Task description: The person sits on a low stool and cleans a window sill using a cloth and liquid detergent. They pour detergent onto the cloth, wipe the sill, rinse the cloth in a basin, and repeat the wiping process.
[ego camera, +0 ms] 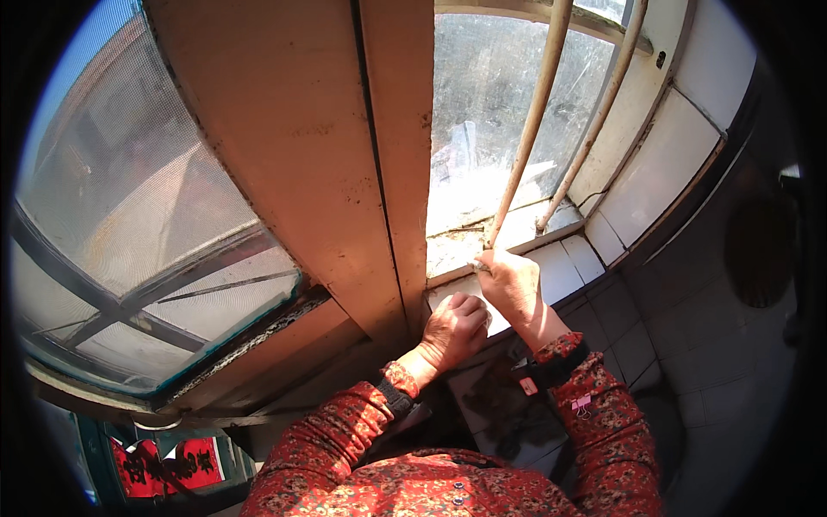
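My right hand (513, 284) is at the front edge of the window ledge (452, 255), beside the foot of a wooden window bar (526, 139). Its thumb and finger pinch a small pale thing (478, 264), too small to identify. Lower and to the left, my left hand (456, 328) hangs over the white tiled sill (549, 271) with its fingers curled inward. Whatever may be inside those fingers is hidden. Strong sunlight washes out the glass pane (491, 110) and part of the ledge.
A second wooden bar (594, 119) stands farther right. The brown door frame (291, 129) rises at left, beside a screened door panel (148, 194). Red paper with black writing (171, 466) is at lower left. Dark wall tiles (704, 368) lie at right.
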The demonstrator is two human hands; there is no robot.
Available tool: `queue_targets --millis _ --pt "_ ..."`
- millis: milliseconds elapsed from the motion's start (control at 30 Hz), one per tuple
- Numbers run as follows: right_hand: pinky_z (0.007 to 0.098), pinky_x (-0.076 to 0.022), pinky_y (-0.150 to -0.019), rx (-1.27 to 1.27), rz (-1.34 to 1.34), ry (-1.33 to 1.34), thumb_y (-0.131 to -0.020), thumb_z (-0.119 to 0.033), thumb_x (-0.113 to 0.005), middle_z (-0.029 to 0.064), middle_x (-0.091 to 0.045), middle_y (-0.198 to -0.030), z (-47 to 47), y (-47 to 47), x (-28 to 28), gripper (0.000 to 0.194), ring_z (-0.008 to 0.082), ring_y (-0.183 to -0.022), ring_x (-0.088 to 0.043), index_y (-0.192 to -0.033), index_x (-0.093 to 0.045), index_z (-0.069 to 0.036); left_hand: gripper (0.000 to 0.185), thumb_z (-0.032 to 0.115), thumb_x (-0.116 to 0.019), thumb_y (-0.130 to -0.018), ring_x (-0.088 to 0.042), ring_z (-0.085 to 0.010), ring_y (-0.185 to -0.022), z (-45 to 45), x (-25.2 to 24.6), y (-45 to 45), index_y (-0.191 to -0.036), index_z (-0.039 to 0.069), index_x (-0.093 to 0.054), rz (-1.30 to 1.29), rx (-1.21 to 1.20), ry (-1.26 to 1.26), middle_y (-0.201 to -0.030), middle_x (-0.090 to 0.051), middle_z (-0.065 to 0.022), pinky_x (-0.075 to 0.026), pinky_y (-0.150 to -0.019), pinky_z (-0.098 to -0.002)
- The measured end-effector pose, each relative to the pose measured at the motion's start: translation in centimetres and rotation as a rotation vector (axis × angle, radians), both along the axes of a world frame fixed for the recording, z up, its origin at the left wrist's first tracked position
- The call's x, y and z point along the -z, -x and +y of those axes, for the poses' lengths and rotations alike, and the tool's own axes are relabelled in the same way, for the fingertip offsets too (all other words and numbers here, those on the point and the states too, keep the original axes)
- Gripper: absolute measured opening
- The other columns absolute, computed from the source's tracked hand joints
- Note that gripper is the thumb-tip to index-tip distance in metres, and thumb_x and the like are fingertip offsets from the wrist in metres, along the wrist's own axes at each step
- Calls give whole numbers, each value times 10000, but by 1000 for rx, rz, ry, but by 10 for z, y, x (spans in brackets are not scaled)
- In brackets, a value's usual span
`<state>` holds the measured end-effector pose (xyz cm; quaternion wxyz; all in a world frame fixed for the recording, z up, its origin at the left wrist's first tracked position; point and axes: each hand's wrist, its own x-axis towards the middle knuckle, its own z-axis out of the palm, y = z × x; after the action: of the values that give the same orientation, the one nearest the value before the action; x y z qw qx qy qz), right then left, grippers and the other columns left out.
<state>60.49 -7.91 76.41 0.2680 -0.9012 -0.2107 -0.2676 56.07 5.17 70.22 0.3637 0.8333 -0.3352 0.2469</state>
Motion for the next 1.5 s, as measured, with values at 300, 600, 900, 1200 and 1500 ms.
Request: queue_targets --millis 300,600,900,1200,1500 --pt "430 -514 -601 118 157 162 -815 -140 -550 176 -592 -638 43 -31 15 112 358 -651 -646 -804 -627 -60 193 76 -628 -713 -546 -317 -983 4 5 -2 -906 62 -629 8 98 31 -1029 -596 -96 -457 -841 -418" --pt "418 -461 -505 110 23 197 -739 -60 -575 161 -570 -583 40 -30 3 65 334 -569 -614 -682 -606 -57 263 96 -659 -695 -568 -344 -1008 4 8 0 -957 113 -661 70 31 11 -1044 -619 -103 -472 -849 -418" --pt "422 -521 -581 13 253 150 -793 -149 -619 165 -626 -659 33 -39 6 98 351 -635 -646 -842 -653 -71 98 104 -660 -709 -555 -312 -796 1 2 0 -786 74 -607 19 15 47 -840 -581 -83 -463 -725 -434" --pt "421 -500 -550 152 20 262 -786 -83 -560 119 -633 -666 55 -40 15 96 312 -584 -642 -723 -630 -73 330 147 -652 -675 -577 -335 -1048 11 3 -1 -1001 118 -690 97 129 33 -1070 -655 -85 -460 -892 -409" --pt "422 -510 -617 187 26 -288 -827 -116 -624 133 -647 -833 -32 92 -4 55 359 -723 -638 -853 -602 -73 127 60 -627 -734 -545 -301 -887 -2 7 -2 -859 71 -606 4 7 -68 -944 -596 -69 -450 -777 -423"
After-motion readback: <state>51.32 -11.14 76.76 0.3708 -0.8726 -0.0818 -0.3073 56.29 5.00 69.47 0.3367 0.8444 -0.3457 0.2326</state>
